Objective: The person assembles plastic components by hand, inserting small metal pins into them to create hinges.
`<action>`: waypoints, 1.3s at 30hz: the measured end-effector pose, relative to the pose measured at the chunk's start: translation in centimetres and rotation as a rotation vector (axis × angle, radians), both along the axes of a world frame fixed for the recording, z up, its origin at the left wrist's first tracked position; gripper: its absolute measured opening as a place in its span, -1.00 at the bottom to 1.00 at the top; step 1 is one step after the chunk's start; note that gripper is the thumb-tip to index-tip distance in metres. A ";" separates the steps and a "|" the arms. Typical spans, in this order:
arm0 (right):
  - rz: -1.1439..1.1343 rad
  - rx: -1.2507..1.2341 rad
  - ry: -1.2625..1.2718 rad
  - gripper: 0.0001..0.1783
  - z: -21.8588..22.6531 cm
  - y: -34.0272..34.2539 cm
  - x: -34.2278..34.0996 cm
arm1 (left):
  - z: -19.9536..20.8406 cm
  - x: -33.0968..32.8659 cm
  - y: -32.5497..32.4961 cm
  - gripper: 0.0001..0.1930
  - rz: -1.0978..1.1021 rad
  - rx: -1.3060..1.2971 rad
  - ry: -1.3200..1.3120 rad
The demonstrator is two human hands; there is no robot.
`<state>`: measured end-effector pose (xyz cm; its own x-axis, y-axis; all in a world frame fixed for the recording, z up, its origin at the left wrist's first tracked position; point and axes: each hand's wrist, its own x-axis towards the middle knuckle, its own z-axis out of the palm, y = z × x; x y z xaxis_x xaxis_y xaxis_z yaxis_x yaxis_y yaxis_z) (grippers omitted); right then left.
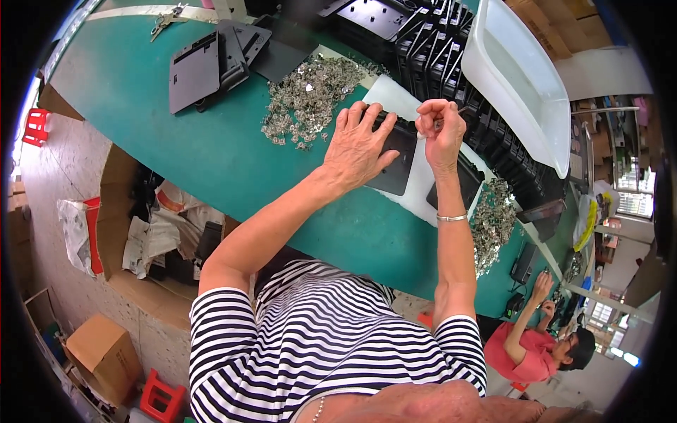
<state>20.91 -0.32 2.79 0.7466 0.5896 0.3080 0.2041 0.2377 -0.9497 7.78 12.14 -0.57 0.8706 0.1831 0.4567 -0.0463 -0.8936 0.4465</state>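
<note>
Nearest is the worker's striped shirt (pixel 317 338), both bare forearms rising from it over the green table (pixel 211 148). A thin bracelet (pixel 451 218) sits on the right wrist. The left hand (pixel 356 144) lies flat, fingers spread wide and closed around nothing, its palm and fingertips pressing on a black plastic plate (pixel 395 158) that rests on a pale sheet (pixel 419 187) in front of the worker. The right hand (pixel 438 127) is raised just above the plate's right edge, fingers curled in tight, thumb and forefinger pinching something small; it is too tiny to say what. A second black plate (pixel 465 185) lies on the same sheet just right of that wrist.

Just beyond the left hand's fingertips is a heap of small shiny metal clips (pixel 310 95); another heap (pixel 491 220) lies to the right, past the sheet. Farther back on the left are a few loose black panels (pixel 194 70), and behind the hands runs a long row of black parts stood on edge (pixel 451 60). A white plastic tub (pixel 518 77) leans past that row. Under the table's near side are open cardboard boxes (pixel 106 356) and crumpled bags (pixel 162 229). Farther along on the right, another person in a red shirt (pixel 525 356) works with raised hands.
</note>
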 end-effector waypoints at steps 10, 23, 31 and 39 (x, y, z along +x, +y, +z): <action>0.019 -0.239 -0.160 -0.40 -0.1 0.7 0.3 | -0.2 0.3 0.0 -0.32 0.010 -0.008 -0.008; -0.105 -0.287 -0.428 -0.41 -1.5 0.0 -0.2 | -0.3 0.2 0.1 -0.30 0.047 0.000 -0.004; -0.182 0.105 -0.009 -0.39 0.6 0.1 1.8 | -0.2 -0.1 0.1 -0.30 0.025 -0.020 -0.003; -0.079 0.268 0.319 -0.30 0.9 1.3 -0.9 | -0.1 0.0 1.5 -0.22 0.012 -0.173 -0.021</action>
